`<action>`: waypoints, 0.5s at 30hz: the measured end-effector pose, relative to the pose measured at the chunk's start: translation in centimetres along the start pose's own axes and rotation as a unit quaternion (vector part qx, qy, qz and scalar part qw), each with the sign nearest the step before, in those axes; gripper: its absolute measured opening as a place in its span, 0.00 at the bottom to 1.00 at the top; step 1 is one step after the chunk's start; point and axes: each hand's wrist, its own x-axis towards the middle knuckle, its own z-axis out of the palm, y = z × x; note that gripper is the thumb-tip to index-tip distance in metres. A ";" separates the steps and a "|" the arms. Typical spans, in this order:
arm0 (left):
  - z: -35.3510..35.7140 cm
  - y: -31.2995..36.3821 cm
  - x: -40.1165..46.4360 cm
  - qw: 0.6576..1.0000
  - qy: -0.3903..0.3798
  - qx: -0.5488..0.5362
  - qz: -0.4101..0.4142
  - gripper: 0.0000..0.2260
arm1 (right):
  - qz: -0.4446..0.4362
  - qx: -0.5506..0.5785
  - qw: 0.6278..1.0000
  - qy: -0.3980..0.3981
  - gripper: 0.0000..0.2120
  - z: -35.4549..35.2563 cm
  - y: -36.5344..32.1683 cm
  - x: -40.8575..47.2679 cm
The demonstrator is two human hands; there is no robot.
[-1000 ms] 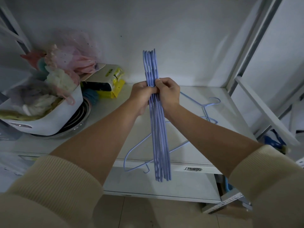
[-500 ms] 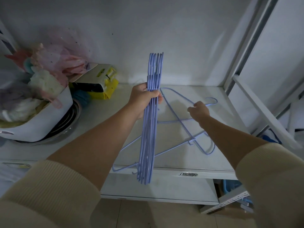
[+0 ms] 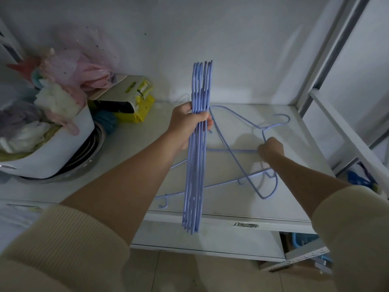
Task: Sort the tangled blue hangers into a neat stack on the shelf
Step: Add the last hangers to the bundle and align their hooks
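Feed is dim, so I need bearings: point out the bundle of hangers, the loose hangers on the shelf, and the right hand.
bundle of hangers (image 3: 196,165), head view, on the bunched wires below the grip.
loose hangers (image 3: 237,163), head view, on a crossing wire.
right hand (image 3: 271,149), head view, on the knuckles.

Open shelf to the right of my bundle of hangers, clutter to its left.

My left hand holds the bundle upright mid-shelf like a fence. Right of it, two loose hangers lie crossed flat on the shelf, where my right hand rests; bare shelf shows beyond them up to the white frame post. Left of the bundle runs a clear strip, then a white bin heaped with cloth and a yellow package block the way.
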 end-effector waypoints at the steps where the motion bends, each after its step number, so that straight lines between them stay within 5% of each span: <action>1: 0.0 0.0 0.0 1.000 0.001 0.000 0.000 0.07 | 0.006 0.052 0.999 0.011 0.15 -0.5 -0.5 0.1; 4: -0.1 0.3 -0.2 1.000 0.002 0.004 0.002 0.07 | 0.017 0.266 0.964 -0.024 0.08 -1.8 -2.2 -0.3; 8: -0.3 0.6 -0.4 1.000 0.002 0.016 0.013 0.05 | -0.003 0.465 0.877 -0.122 0.13 -3.0 -5.1 -2.1; 11: -0.4 1.0 -0.6 0.999 0.003 0.027 0.021 0.04 | -0.015 0.526 0.830 -0.183 0.13 -3.4 -7.0 -3.6; 15: -0.5 1.8 -0.9 0.999 0.016 0.031 0.037 0.04 | -0.016 0.538 0.814 -0.217 0.15 -3.6 -8.9 -5.8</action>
